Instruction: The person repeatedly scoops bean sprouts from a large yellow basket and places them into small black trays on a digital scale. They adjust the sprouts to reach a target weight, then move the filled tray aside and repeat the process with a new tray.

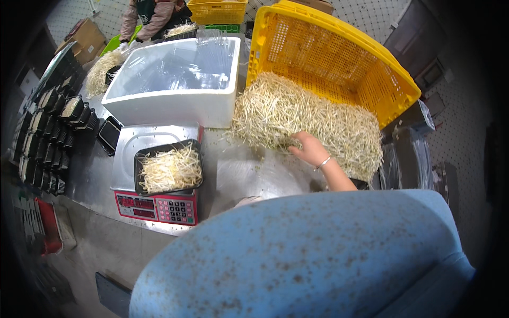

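My right hand [309, 149], with a bangle at the wrist, reaches leftward at the near edge of a heap of bean sprouts [302, 111]. Its thumb and fingers are apart, fingertips against the sprouts; no clump shows in its grasp. My left hand is out of view; a small pale shape shows above the blue cloth, and I cannot tell what it is. On the steel plate [127, 139] of a red digital scale [157, 206], left of centre, sits a black plastic tray filled with sprouts [171, 169], slightly askew, partly over the scale's front edge.
A yellow plastic crate [334, 47] lies tipped behind the heap. Left of it stands a white foam box [171, 99] with clear plastic film. Black trays [47, 139] are stacked at the far left, near a loose empty one [109, 136]. A co-worker [153, 20] handles sprouts across the table.
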Demonstrator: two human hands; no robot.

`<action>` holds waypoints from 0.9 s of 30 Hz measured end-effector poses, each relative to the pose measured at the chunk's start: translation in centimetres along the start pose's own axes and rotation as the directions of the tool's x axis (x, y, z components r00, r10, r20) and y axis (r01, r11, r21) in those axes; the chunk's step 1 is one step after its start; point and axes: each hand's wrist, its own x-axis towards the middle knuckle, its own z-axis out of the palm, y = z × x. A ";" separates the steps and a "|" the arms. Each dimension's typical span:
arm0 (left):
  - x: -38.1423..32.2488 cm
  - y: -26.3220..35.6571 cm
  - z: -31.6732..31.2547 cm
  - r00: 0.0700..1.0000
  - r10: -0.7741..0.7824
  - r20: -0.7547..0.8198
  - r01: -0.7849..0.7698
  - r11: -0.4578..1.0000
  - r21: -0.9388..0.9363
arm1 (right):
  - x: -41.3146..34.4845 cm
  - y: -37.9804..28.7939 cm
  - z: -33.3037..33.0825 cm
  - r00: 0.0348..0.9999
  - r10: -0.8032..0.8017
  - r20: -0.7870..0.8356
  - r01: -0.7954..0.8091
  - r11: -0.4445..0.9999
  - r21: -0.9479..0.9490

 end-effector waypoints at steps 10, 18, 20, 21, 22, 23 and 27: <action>6.9 -3.7 -1.3 0.952 -0.305 -0.039 0.300 0.948 -0.102 | 22.2 15.0 -2.2 0.829 0.472 -0.300 -0.494 0.869 0.001; 12.3 -5.6 -0.4 0.890 -0.456 -0.024 0.422 0.842 -0.336 | 28.2 19.7 4.8 0.806 0.371 0.461 -0.558 0.736 0.383; 13.5 -6.2 -0.2 0.870 -0.493 -0.019 0.433 0.781 -0.451 | 27.6 19.4 4.2 0.763 0.181 0.620 -0.576 0.625 0.527; 14.4 -6.4 -0.3 0.859 -0.512 -0.008 0.435 0.738 -0.516 | 27.4 19.4 3.8 0.771 0.147 0.619 -0.558 0.625 0.546; 15.1 -6.4 -0.3 0.849 -0.528 0.009 0.433 0.686 -0.584 | 26.6 19.4 3.7 0.778 0.115 0.617 -0.540 0.623 0.565; 15.6 -6.4 -0.3 0.838 -0.544 0.034 0.432 0.624 -0.652 | 25.6 19.4 3.6 0.784 0.083 0.615 -0.523 0.620 0.584; 17.5 -6.7 -0.5 0.792 -0.575 0.204 0.372 0.190 -0.908 | 22.3 14.5 1.9 0.738 0.095 0.668 -0.629 0.454 0.631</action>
